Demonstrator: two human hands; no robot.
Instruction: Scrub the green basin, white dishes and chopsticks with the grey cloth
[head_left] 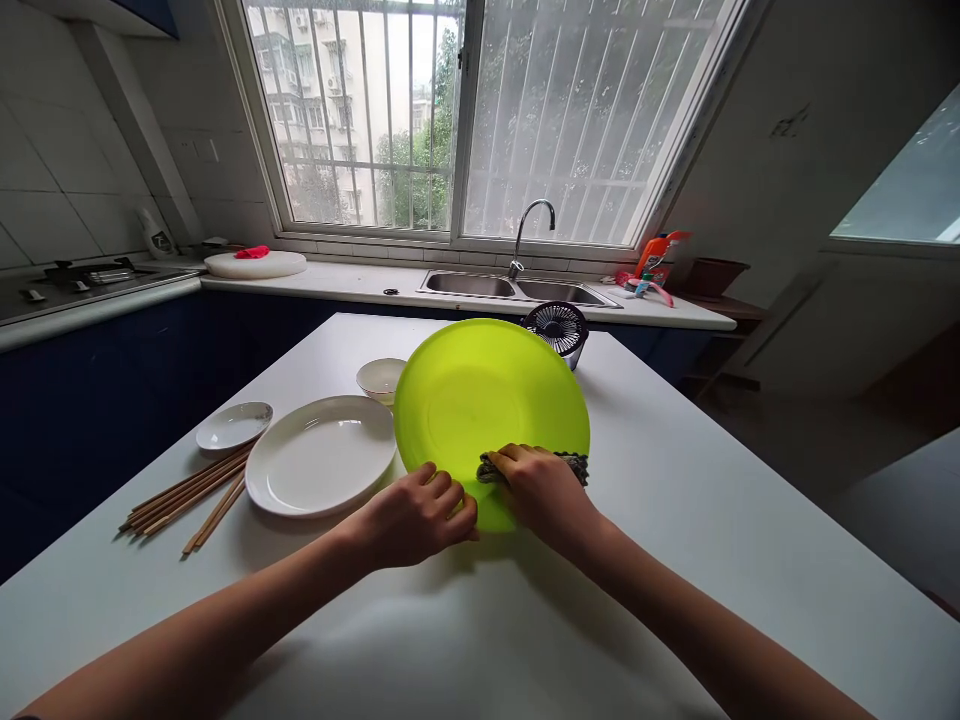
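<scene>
A bright yellow-green basin (472, 400) is tilted up over the white table, its inside facing me. My left hand (424, 512) grips its near rim, fingers curled over the edge. Bunched in my right hand (541, 492) is a dark patterned cloth (576, 466), pressed against the inner wall at the lower right. To the left of the basin lies a large white plate (322, 455). Behind that plate stands a small bowl (381, 378), partly hidden by the basin.
Several wooden chopsticks (191, 490) and a small white dish (234, 427) lie on the table's left side. A black fan (556, 328) stands behind the basin. Beyond the table, a counter holds a double sink (517, 288), a round board (255, 264) and a stove (90, 278).
</scene>
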